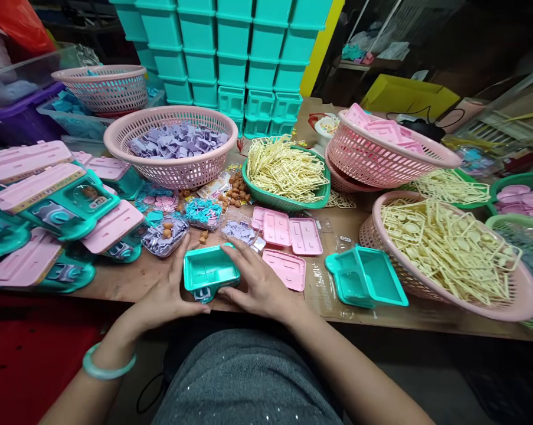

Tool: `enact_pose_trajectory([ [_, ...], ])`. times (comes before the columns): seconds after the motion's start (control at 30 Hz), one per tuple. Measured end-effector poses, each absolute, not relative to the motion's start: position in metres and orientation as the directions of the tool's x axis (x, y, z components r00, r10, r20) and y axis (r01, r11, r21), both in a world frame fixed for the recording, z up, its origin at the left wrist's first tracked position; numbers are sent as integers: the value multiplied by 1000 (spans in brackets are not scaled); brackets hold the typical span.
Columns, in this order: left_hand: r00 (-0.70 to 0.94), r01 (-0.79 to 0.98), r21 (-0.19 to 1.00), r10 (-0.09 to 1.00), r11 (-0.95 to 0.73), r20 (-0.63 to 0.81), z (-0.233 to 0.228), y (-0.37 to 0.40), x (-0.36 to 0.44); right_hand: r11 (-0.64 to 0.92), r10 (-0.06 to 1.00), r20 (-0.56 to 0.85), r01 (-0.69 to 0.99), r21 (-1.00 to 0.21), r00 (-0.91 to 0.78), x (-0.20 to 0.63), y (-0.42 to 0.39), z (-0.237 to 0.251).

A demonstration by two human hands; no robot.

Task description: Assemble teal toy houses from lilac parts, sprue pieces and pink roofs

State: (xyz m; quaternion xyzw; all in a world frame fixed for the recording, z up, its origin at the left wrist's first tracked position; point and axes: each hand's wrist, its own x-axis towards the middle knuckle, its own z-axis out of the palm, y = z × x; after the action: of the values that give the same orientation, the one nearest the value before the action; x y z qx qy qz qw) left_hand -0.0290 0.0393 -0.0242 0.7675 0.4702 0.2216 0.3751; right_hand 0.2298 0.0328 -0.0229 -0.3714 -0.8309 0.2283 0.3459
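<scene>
— Between the two hands, right at the near edge of the worktop (128,277), sits a teal tray (209,270), open side up. Why held like that?

— The left hand (169,295) presses its thumb and fingers against the tray's left wall, and the right hand (260,286) lies against its right end with fingers spread over the far corner. Both hands grasp it from the sides, which leaves the open top clear and keeps the tray steady against the board.

— And the small stuff just beyond the fingers?

— Clear little dishes: one with lilac pieces and brown bits (164,236) beyond the left hand, one with blue pieces (203,212) farther back, one with lilac pieces (238,230) just past the right hand's fingertips. They sit close, so each is a short reach from the tray.

— To the right of the right hand?

— Pink lids (287,230) lying flat, one pink lid (286,268) nearly touching the hand, then a second teal tray (366,283) farther right, tilted against a pink basket of cream sprues (447,251).

— Left of the left hand?

— Closed sets with pink tops on teal bases (56,198), heaped together, well apart from the loose parts. Farther back stands a pink basket of lilac parts (171,144) and a green bowl of cream sprues (286,171), bulk stock behind the small dishes.
</scene>
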Motion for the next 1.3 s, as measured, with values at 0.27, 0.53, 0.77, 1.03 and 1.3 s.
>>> enact_pose_trajectory([
  [0.27,319,466,866,947,-181,26,-44,34,-10,578,815,420,532,-618,-399,216,27,-34],
  [0.53,200,142,987,975,73,-101,-22,38,0,452,868,299,381,-807,-396,233,34,-14],
  [0.77,58,101,969,971,226,-232,-11,38,11,397,914,387,468,-789,-124,226,20,-6],
  [1.03,45,261,948,979,182,-200,-16,38,20,453,864,491,602,-658,-113,222,16,-14],
  [1.3,3,403,909,993,107,-118,-6,38,31,469,864,484,573,-672,-139,225,15,-16],
])
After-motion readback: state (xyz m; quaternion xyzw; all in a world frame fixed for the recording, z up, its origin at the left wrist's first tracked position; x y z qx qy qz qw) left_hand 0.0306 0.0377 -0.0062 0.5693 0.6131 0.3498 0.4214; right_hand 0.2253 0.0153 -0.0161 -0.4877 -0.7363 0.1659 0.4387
